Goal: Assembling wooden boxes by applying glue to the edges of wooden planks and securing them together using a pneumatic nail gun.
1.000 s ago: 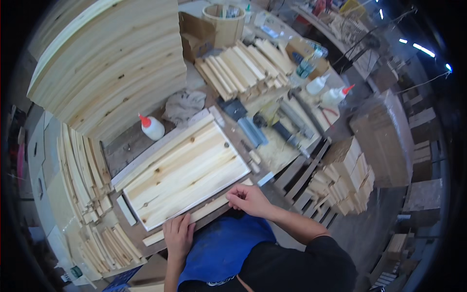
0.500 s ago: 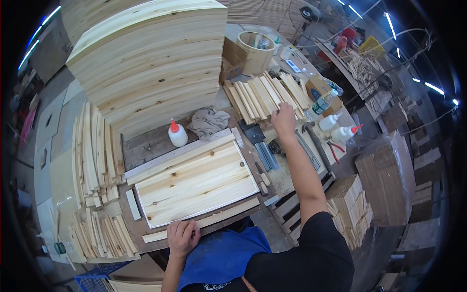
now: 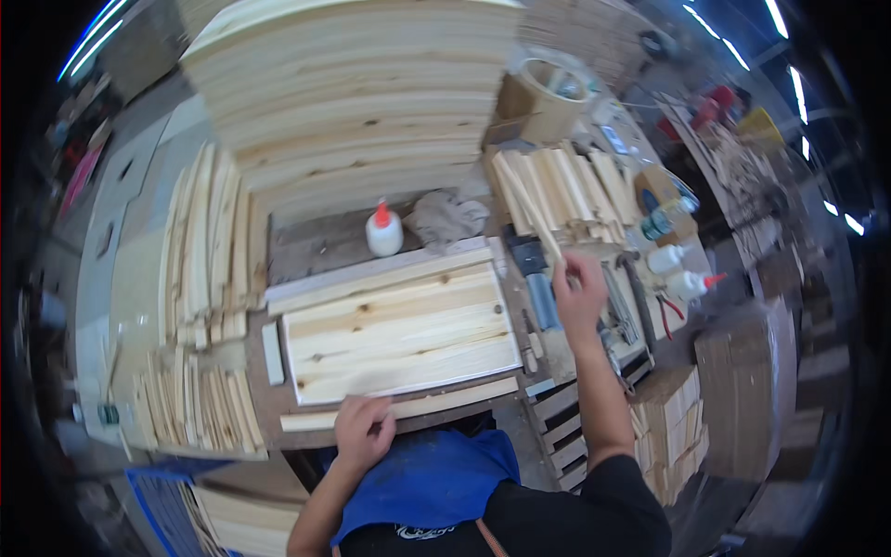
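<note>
My right hand [image 3: 582, 295] pinches the near end of a narrow wooden strip [image 3: 531, 212], which slants back over the left side of a pile of wooden strips [image 3: 580, 190]. At the bench's front edge, my left hand [image 3: 364, 432] lies across a long wooden strip [image 3: 455, 397]; its fingertips are smeared, so its grip is unclear. Beyond it is a rectangular knotty wood panel [image 3: 408, 339] with a white line along its edges. Another wooden strip [image 3: 380, 290] runs along the panel's far side. A short pale block [image 3: 272, 354] lies left of the panel.
A white glue bottle [image 3: 383, 232] with a red tip and a grey rag [image 3: 447, 219] sit before a tall panel stack [image 3: 353, 121]. More strips [image 3: 200, 251] lie left. On the right are a hammer [image 3: 637, 292], red pliers [image 3: 669, 314] and a plastic bottle [image 3: 661, 221].
My right hand has drawn back from the pile toward me, now with a strip in its fingers. The whole view has shifted, and my left hand stays by the front strip.
</note>
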A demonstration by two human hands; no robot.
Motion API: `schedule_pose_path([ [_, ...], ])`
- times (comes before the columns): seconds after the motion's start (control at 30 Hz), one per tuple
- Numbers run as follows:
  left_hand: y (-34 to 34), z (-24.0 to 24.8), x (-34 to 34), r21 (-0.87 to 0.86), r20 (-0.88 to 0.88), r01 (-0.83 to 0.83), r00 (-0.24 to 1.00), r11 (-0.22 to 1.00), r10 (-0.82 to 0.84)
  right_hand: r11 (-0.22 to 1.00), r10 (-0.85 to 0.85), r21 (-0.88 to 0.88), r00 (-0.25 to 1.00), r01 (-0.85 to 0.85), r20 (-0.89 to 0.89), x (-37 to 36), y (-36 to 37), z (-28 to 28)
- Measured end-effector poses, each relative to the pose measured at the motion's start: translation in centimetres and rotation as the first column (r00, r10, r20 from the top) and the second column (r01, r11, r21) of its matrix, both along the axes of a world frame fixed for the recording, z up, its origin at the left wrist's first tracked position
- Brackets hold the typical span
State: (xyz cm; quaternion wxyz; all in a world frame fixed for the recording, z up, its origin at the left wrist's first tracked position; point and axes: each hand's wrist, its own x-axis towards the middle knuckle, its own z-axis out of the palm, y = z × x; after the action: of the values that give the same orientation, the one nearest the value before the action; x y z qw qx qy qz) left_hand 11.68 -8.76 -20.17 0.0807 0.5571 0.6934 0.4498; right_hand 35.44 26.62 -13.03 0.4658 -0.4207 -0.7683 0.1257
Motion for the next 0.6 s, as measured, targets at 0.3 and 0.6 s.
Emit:
schedule_pose_path([
  [0.3,8.2,4.0,1.6,0.025,0.963,0.165,0.259,0.986,-0.068,0.748,0.582,0.192,0.768,-0.635,0.268,-2.3,-17.3,-2.8],
  [0.6,7.5,3.5,0.3,0.129,0.971,0.315,0.154,0.940,-0.185,0.734,0.575,-0.385,0.814,-0.559,-0.086,-3.8,-19.6,-0.9],
])
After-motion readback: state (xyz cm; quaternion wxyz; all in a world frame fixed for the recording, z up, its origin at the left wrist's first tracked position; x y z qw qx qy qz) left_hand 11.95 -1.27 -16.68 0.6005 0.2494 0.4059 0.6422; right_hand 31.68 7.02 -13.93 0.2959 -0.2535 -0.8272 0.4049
